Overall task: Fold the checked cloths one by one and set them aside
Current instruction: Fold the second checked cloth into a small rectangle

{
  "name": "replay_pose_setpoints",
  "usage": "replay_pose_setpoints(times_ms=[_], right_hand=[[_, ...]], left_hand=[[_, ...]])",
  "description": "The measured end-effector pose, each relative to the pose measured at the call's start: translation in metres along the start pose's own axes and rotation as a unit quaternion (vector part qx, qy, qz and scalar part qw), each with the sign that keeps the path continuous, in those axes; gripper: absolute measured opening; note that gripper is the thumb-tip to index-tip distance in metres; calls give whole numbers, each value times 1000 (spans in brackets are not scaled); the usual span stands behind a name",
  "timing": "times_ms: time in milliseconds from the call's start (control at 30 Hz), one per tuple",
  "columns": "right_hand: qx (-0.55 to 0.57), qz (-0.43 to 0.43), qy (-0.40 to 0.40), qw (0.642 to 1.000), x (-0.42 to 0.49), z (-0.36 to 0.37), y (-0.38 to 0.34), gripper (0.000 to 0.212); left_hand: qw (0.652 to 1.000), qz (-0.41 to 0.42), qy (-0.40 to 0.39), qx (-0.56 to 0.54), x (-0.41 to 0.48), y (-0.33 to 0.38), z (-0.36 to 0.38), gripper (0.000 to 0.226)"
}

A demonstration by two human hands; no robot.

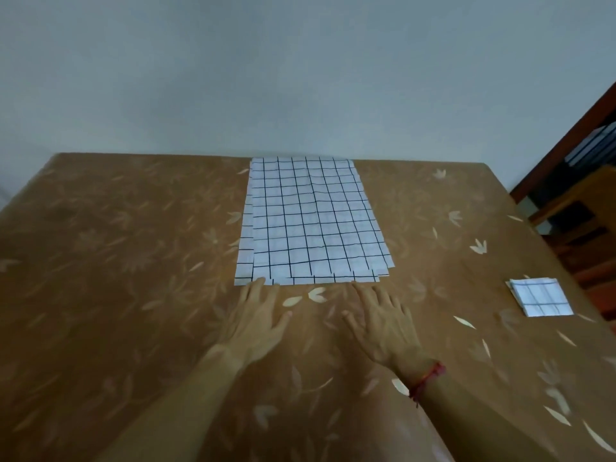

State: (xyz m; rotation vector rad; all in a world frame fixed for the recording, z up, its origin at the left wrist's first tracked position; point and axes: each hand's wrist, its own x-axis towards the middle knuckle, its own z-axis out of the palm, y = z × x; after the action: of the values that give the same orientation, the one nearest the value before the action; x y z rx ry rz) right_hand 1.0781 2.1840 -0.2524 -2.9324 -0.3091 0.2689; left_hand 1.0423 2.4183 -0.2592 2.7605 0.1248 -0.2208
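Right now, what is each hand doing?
Left hand: open, holding nothing, fingertips at the near edge of the cloth stack.
Right hand: open, holding nothing, fingers spread by that edge.

A stack of white, black-gridded checked cloths [310,221] lay flat and unfolded; a folded cloth [540,296] sat well apart, right.

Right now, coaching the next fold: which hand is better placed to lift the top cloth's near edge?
Left, narrowly: the left hand touches the near edge of the cloth stack by its left corner; the right hand lies just short.
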Motion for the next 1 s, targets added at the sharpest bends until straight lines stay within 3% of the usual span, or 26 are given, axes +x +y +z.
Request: replay_pose_setpoints(times_ms=[267,467,633,800,933,1000], right_hand=[[-18,20,2,1000,64,45,29,56],[-13,-7,-29,999,95,66,42,69],[-35,-41,-23,998,106,70,43,67],[-66,-57,-14,996,99,63,40,65],[-72,-72,41,994,90,62,36,51],[-79,-63,43,994,85,63,33,55]], left_hand=[[999,-9,-24,31,66,-11,45,65],[999,-23,-31,32,89,-13,65,69],[998,-13,-32,55,92,-13,71,71],[997,13,26,76,90,-8,71,64],[994,42,91,50,84,-14,68,43],[989,63,124,49,80,-17,64,35]])
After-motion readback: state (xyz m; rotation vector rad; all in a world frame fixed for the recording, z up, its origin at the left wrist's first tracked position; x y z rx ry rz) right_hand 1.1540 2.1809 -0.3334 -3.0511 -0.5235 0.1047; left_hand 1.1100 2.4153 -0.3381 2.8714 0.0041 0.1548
